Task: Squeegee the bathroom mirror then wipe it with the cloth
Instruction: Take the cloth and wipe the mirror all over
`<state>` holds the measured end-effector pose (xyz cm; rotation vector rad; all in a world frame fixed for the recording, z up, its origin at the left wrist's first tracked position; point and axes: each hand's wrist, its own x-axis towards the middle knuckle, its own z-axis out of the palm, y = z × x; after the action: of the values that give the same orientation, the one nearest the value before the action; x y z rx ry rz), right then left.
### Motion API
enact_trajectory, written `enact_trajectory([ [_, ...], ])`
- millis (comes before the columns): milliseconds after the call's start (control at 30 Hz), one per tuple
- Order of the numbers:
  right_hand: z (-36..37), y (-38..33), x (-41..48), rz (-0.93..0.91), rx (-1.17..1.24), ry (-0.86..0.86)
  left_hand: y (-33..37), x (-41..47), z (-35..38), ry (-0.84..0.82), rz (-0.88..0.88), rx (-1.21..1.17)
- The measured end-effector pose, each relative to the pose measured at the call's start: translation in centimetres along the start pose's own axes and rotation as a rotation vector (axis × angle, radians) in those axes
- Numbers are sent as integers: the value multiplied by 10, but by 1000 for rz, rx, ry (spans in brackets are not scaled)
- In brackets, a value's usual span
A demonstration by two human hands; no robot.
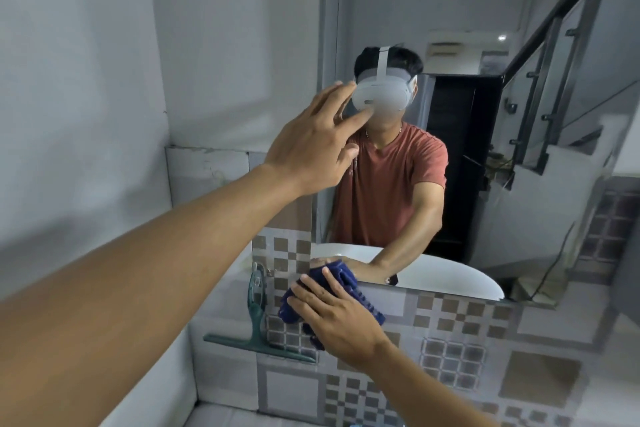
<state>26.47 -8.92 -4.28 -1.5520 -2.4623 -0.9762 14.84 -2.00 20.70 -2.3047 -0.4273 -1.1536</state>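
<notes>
The bathroom mirror (398,10) hangs on the wall ahead and reflects a person in a red shirt. A dark blue cloth (337,276) is pressed against the mirror's lower left corner under my right hand (337,319), whose fingers lie spread over it. My left hand (313,139) is raised at the mirror's left edge with fingers apart, fingertips at or close to the glass, holding nothing. A green squeegee (258,319) hangs on the tiled wall to the left of the cloth, handle up and blade down, apart from both hands.
Patterned brown and grey tiles (450,357) cover the wall below the mirror. A plain white wall (86,80) meets it in a corner at the left. In the reflection there is a white basin, a dark doorway and a stair railing.
</notes>
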Motion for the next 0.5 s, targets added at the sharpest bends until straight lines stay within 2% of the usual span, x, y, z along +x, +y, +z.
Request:
enact_trajectory([
  [67,-9,-12,-5,65,206,2,2,-6,-9,-13,-6,-44],
  [133,-29,-21,-8,243,547,98,2,-19,-19,6,-28,-118],
  [200,-54,-26,-9,450,782,199,2,-39,-30,43,-83,-224],
  [267,-79,-27,-6,610,923,261,2,-66,-38,68,-205,-344],
  [333,-104,-25,0,677,1109,326,5,-95,-47,28,-395,-474],
  [367,-115,-24,4,686,1207,366,6,-108,-50,-50,-502,-543],
  [433,-134,-20,10,712,1399,418,8,-131,-55,-315,-686,-731],
  [500,-149,-17,17,729,1657,458,6,-146,-59,-565,-791,-974],
])
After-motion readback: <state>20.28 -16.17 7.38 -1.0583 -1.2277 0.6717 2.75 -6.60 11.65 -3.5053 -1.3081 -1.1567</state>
